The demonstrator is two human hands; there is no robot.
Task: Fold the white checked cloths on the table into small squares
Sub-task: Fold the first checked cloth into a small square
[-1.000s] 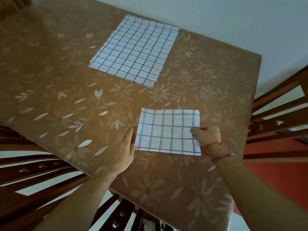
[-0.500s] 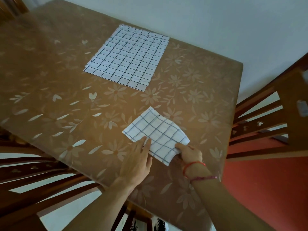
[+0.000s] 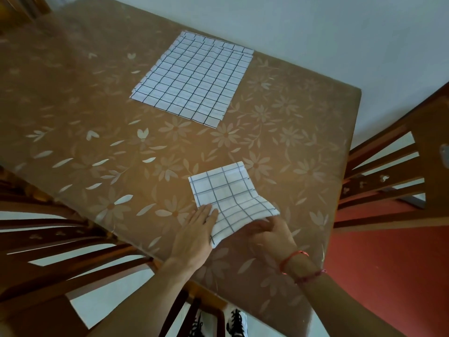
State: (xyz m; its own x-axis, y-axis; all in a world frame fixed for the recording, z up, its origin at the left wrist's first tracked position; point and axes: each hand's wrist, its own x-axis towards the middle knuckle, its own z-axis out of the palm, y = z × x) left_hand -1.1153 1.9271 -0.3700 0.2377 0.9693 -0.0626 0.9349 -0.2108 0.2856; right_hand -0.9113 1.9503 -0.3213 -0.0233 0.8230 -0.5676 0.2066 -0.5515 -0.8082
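A folded white checked cloth (image 3: 228, 198) lies near the table's front edge, its near end lifted and curved. My left hand (image 3: 198, 229) lies flat with straight fingers pressing the cloth's near left corner. My right hand (image 3: 272, 231) grips the cloth's near right edge, fingers curled under it. A stack of unfolded white checked cloths (image 3: 194, 79) lies flat at the far middle of the table.
The table (image 3: 97, 142) wears a brown floral cover. Wooden chairs stand at the left (image 3: 48, 239) and at the right (image 3: 388, 181). A white wall runs behind the table, and red floor shows at the right.
The folded cloth has been turned on the table and dragged nearer to me. My right hand has shifted from its right edge to its near edge, and my left hand now presses the corner.
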